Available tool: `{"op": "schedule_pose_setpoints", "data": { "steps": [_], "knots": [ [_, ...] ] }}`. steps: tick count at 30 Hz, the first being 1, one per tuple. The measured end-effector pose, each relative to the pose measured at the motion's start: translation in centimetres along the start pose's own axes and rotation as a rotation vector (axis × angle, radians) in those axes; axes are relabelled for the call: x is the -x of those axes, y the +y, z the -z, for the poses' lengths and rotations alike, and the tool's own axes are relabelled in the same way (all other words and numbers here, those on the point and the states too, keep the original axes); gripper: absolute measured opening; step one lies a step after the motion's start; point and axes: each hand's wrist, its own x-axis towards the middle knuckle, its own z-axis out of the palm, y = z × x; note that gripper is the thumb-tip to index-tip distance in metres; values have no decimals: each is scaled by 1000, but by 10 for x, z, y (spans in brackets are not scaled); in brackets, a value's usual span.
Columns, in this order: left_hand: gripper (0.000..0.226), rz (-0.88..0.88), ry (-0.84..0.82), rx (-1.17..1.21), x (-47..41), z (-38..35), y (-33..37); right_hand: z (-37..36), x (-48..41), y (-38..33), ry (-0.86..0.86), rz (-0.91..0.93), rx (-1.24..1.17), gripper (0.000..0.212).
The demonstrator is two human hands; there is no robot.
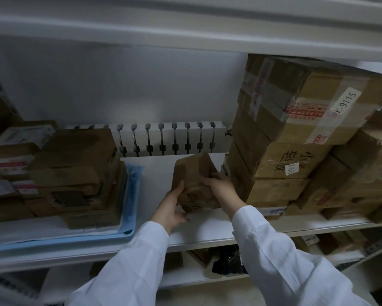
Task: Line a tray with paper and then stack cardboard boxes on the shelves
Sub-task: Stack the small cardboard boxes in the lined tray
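White shelf (207, 230) runs across the whole view, another shelf board above it and a lower level below with dark, blurry items I can't make out. Right side of the shelf: tall stack of big cardboard boxes (296, 133), taped, top one tilted and carrying a white label reading K-9115, one lower down with handwritten characters and a small sticker. More brown boxes crowd in just beside it on the far right. Left side: blue tray (131, 195) lined with pale paper (53, 230), paper showing at the front edge. Stack of smaller boxes (75, 177) sits in the tray, several layers, some with red-and-white labels further left. At the back, between the two stacks, a white rack with a row of black clips (168, 140) stands against the wall. Bare shelf gap in the middle holds a small brown box (192, 184), tilted, near bottom edge at the shelf surface, handwriting on its near face too blurry to read. It sits between the tray and the big stack, close to the stack. Left hand (170, 208) is clamped on the box's lower left side, fingers curled under. Right hand (218, 184) grips its right side, fingers wrapped over the edge. Both arms in white sleeves (274, 261)
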Motion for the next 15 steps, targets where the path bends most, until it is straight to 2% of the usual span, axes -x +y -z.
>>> {"op": "schedule_pose_setpoints", "data": {
  "steps": [2, 5, 7, 9, 15],
  "knots": [
    [73, -49, -17, 55, 3, 3, 6, -4, 6, -8, -20, 39, -141, 45],
    [79, -145, -35, 86, 8, 7, 18, -8, 10, -17, -36, 68, -312, 30],
    [72, -210, -36, 49, 13, 12, 26, -11, 14, -24, -24, 75, -380, 23],
    [55, -278, -25, 41, 16, 17, 34, -16, 18, -30, -3, 86, -406, 23],
    [38, -446, -65, 119, 28, 29, 60, -31, 30, -48, -11, 42, -648, 53]
  ]
}}
